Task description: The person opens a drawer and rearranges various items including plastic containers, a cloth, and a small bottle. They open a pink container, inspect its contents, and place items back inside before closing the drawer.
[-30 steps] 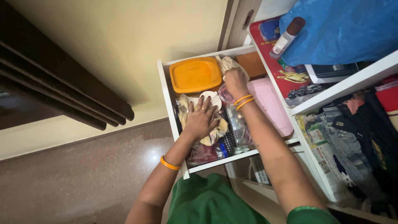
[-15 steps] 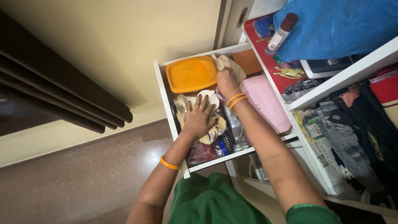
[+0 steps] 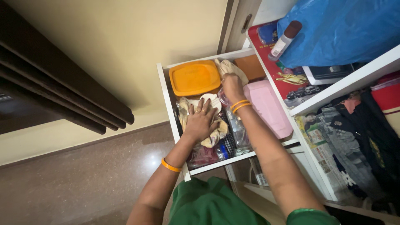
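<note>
White-walled and pulled open, the wooden drawer (image 3: 166, 98) is holding everything I am touching. I am pressing my left hand (image 3: 201, 121), fingers spread flat, on a crumpled cream patterned cloth (image 3: 216, 134) in the middle. I am closing my right hand (image 3: 232, 86) around a beige cloth bundle (image 3: 231, 66) at the back, between a rectangular orange plastic lid (image 3: 195, 77) and a pink plastic box (image 3: 268, 107).
</note>
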